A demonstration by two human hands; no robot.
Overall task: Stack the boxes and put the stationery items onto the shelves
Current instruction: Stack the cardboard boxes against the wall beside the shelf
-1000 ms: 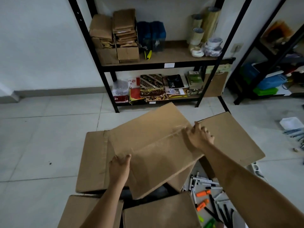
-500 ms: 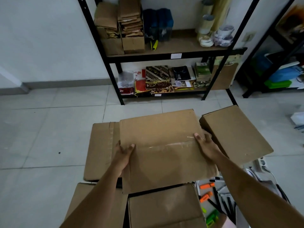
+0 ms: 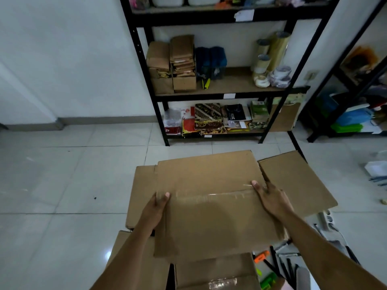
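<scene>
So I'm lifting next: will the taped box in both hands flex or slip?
The taped box probably stays stiff: its top looks flat between the left hand and right hand. The matte cardboard should grip well, the glossy tape strip less so.

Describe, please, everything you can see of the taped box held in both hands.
The box is plain brown cardboard, flat-topped and closed, with a clear tape strip across its top seam. It lies roughly level, overlapping another box on its left. The left hand grips its left edge, the right hand its right edge.
</scene>
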